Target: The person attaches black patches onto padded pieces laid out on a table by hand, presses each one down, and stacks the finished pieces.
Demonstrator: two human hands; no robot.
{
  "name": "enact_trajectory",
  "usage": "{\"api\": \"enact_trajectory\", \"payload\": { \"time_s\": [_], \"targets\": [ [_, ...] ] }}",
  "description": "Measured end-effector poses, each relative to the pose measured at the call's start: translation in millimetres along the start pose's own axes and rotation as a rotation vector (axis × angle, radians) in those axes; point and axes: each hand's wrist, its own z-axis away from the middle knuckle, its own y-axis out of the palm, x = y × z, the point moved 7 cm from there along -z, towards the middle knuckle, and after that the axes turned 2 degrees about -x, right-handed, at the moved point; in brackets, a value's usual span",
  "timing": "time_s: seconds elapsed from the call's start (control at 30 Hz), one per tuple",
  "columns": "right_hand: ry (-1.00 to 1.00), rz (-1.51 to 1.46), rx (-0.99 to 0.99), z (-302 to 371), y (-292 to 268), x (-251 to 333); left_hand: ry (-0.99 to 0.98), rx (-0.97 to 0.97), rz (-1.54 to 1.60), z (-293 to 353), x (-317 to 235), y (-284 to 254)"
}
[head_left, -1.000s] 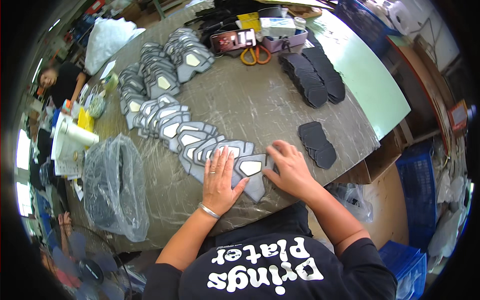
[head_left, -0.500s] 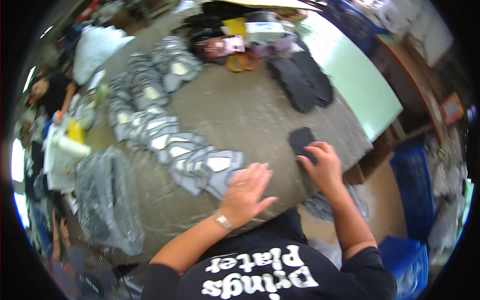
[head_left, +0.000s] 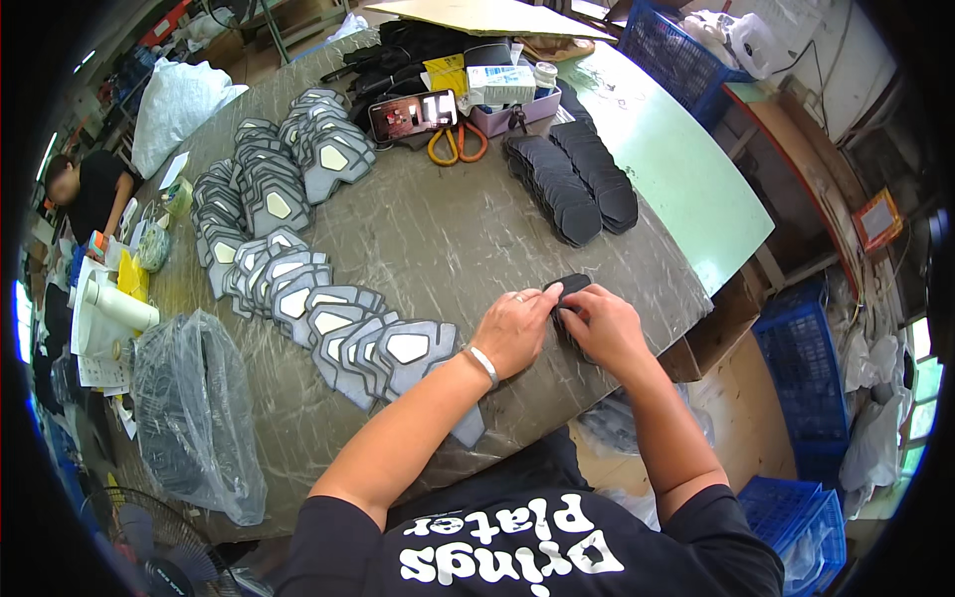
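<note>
Near the table's front right, both of my hands meet over a small stack of flat black pieces (head_left: 571, 283). My left hand (head_left: 511, 333) pinches its left edge with thumb and fingertips. From the right, my right hand (head_left: 605, 326) has its fingers closed on the same stack and hides much of it. Beside my left forearm, a long overlapping row of grey shaped pieces with pale centres (head_left: 408, 348) curves away to the left. Farther back on the right, similar black pieces (head_left: 559, 189) lie fanned in two rows.
Orange-handled scissors (head_left: 458, 145), a propped phone (head_left: 413, 115) and a lilac tray (head_left: 497, 123) stand at the back. A clear plastic bag (head_left: 194, 418) lies at the left edge, above a fan (head_left: 159, 542). Blue crates (head_left: 806, 368) stand to the right; another person (head_left: 95, 194) sits far left.
My left hand has moved right, off the grey pieces, to join my right hand at the black stack. The right hand has shifted slightly left, and its fingers have closed in.
</note>
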Motion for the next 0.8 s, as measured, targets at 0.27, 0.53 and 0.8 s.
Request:
{"api": "enact_trajectory", "payload": {
  "time_s": [0.27, 0.53, 0.8],
  "targets": [
    [0.03, 0.078, 0.112, -11, -10, -37, 0.016, -0.048, -0.026, 0, -2, 3],
    [-0.017, 0.057, 0.061, -22, 7, -21, 0.001, -0.067, -0.076, 3, 12, -1],
    [-0.109, -0.077, 0.115, -24, -5, -64, 0.072, -0.015, -0.156, -11, 3, 47]
  ]
}}
